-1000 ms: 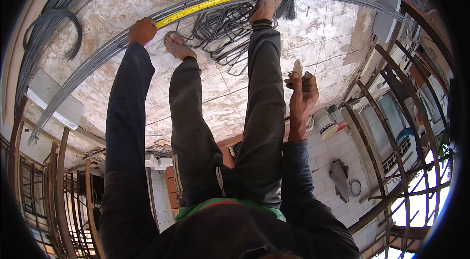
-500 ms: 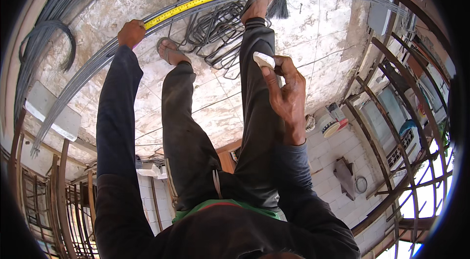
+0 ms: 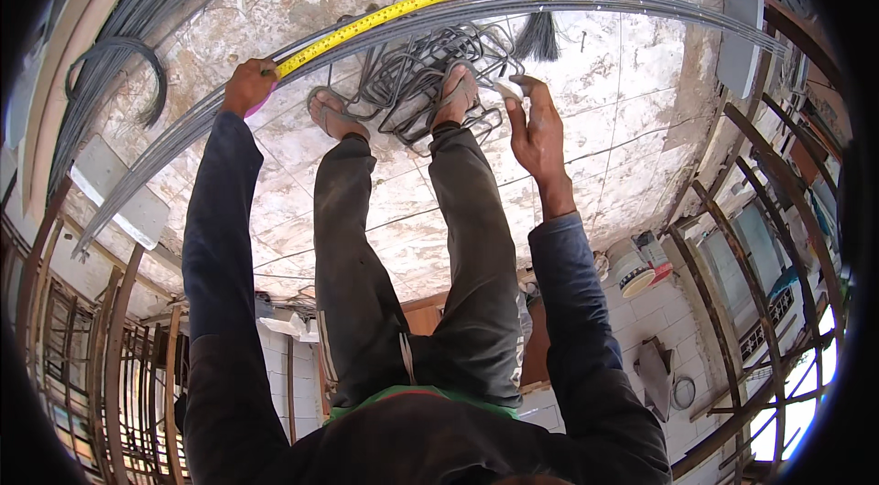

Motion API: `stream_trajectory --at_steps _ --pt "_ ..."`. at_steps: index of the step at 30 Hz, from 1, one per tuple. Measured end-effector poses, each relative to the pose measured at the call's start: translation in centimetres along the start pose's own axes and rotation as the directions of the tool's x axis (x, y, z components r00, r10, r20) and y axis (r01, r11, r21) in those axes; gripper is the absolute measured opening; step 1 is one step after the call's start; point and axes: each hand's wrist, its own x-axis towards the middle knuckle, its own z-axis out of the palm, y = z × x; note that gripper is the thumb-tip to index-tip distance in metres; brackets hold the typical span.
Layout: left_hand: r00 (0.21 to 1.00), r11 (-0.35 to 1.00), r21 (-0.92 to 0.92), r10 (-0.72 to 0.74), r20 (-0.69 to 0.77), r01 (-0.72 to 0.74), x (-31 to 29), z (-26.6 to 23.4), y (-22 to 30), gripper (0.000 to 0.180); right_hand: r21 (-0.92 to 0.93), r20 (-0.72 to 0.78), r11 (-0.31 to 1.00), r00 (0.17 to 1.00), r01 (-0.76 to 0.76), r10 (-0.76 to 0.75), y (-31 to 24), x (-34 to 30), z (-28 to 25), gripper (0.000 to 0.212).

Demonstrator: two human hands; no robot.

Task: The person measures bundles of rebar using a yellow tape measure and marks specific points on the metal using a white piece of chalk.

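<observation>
My left hand (image 3: 249,87) is closed around the end of a yellow tape measure (image 3: 375,25), beside a bundle of long grey steel rods (image 3: 632,4). A bit of pink shows under that hand. The tape lies stretched along the rods, its far end near the middle of the bundle. Between the thumb and fingers of my right hand (image 3: 540,137) is a small white piece, like chalk (image 3: 508,91), held over the floor near my foot. A heap of bent steel stirrups (image 3: 389,87) lies under and around my feet, just nearer than the rods.
A bunch of dark thin wire (image 3: 538,32) lies across the rods. More rods (image 3: 119,36) and a bent coil (image 3: 157,87) are at the far left. Pale blocks (image 3: 119,190) support the rod ends. Buckets (image 3: 632,270) stand at the right, near wooden poles (image 3: 723,247).
My right foot has stepped off the rods back to the stirrup heap. My right hand has moved away from my body toward the rods with the white piece. My left hand stays on the tape.
</observation>
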Motion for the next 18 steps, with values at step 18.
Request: stream_trajectory --at_steps 18 --pt "0.992 0.807 -0.578 -0.076 0.102 0.121 -0.9 -2.1 15.4 0.022 -0.396 0.465 0.824 0.862 0.405 -0.2 14.6 12.6 10.2 0.021"
